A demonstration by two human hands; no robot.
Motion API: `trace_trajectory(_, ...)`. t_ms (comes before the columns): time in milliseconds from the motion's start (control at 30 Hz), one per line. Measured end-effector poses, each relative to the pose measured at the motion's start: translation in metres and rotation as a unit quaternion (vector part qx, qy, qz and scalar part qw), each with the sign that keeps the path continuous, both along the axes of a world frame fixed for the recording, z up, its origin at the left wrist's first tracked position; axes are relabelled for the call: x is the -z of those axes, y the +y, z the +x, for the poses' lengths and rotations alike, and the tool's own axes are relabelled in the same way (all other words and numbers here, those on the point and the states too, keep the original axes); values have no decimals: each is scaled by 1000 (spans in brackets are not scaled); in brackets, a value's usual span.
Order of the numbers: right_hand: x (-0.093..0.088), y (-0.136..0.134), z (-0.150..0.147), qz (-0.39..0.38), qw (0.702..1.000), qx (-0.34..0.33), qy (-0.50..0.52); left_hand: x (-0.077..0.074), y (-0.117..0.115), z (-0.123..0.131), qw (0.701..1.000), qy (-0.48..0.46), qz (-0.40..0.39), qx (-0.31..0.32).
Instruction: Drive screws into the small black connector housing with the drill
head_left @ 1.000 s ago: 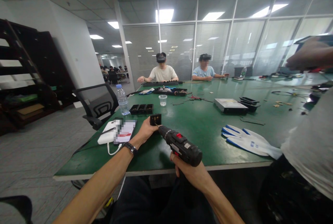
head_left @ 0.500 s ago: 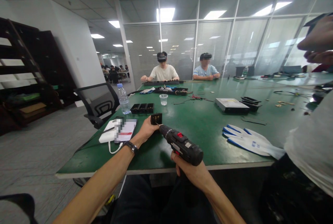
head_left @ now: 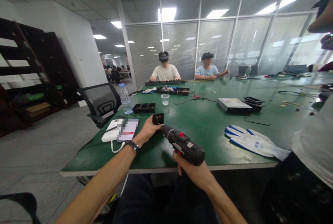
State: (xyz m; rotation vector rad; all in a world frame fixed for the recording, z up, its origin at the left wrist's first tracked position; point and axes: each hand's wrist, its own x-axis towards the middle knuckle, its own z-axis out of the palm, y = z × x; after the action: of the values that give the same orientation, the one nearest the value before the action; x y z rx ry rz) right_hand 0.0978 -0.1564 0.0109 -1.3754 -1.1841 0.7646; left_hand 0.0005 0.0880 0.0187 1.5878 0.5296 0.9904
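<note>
A: The right grip [head_left: 194, 172] is wrapping tight around the handle of the black cordless drill [head_left: 183, 144], low at the near edge of the green surface [head_left: 208, 126].

B: And the left grip [head_left: 147, 131]?

A: It is pinching a small black part [head_left: 158, 118], which is standing on the surface; the drill's tip is pointing at its side, touching or nearly so.

B: What is lying around them?

A: Just left, a white power bank [head_left: 110, 135] and a phone [head_left: 128, 130]. Behind, a black tray [head_left: 144, 108], a water bottle [head_left: 125, 99] and a plastic cup [head_left: 164, 99]. To the right, white-and-blue gloves [head_left: 253, 141] are lying flat.
</note>
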Motion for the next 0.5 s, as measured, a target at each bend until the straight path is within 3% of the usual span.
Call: trace_trajectory(500,-4,-3,-2,-5,1000,4,-2,1,0,-1,1000,-6,0,0)
